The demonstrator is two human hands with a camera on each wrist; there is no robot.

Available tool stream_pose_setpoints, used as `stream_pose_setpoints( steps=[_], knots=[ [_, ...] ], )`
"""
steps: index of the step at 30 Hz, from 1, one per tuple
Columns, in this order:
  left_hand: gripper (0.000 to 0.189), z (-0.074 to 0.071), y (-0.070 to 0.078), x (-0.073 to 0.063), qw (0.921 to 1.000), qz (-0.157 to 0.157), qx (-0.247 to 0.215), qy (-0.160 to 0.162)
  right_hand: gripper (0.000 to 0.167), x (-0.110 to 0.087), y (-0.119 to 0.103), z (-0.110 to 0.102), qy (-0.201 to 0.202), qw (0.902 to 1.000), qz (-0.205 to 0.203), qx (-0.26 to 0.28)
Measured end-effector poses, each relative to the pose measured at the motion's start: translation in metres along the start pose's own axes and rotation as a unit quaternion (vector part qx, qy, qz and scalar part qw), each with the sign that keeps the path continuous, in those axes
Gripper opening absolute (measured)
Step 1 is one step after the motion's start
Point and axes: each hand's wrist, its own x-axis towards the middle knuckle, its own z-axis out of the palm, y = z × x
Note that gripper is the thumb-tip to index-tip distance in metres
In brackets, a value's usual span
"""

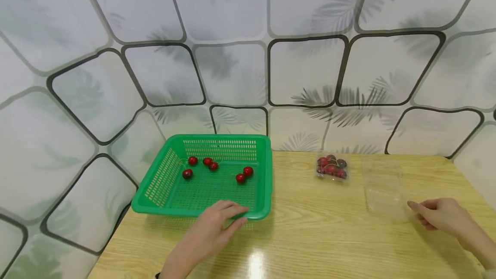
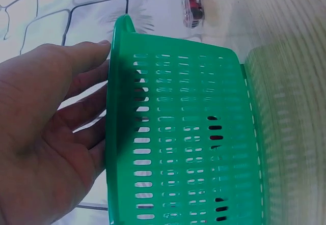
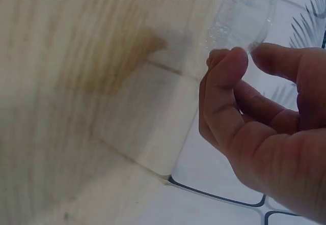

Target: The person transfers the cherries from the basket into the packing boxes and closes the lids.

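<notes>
Basket (image 1: pixel 166 211): green plastic, by the left edge of the table (image 1: pixel 302 231), its back rim toward the far edge.
Left hand (image 1: pixel 211 227): on the right part of the basket's near rim, fingers hooked over it and thumb on the outer side, a grip round the edge that seems meant to steady it.
Right hand (image 1: pixel 441 216): toward the table's right edge, fingers curled, thumb and forefinger tips close together beside the clear plastic (image 1: pixel 383 201); whether they pinch it I cannot tell.
Clear plastic: lies between the right hand and the far edge; its outline is too faint to say whether it is a tray, a lid or both.
Loose cherries (image 1: pixel 240 178): six on the basket floor, a close pair at right, another in the middle, two spaced apart at left; the raised sides probably keep such round fruit from rolling away.
Cherry box (image 1: pixel 347 171): small, see-through, filled with cherries, near the far edge between basket and clear plastic, touching neither; that spot likely suits either hand's reach.
Wall (image 1: pixel 306 72): patterned, behind the far edge.
</notes>
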Motion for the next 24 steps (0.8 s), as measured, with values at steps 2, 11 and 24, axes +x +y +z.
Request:
stream_pose_setpoints(
  steps=[2,11,24],
  knots=[
    [0.026,-0.002,-0.001,0.001,0.9999,-0.002,-0.008,-0.006,0.071,-0.002,0.003,0.004,-0.012,0.9995,0.008,0.027],
    [0.022,-0.008,-0.004,0.004,0.9992,0.039,0.006,-0.011,0.051,-0.012,0.008,0.019,-0.072,0.9941,-0.006,0.081],
    [0.019,-0.028,-0.008,0.023,0.9972,0.064,0.030,-0.023,0.041,-0.021,0.013,0.027,-0.166,0.9749,-0.051,0.140]
  ],
)
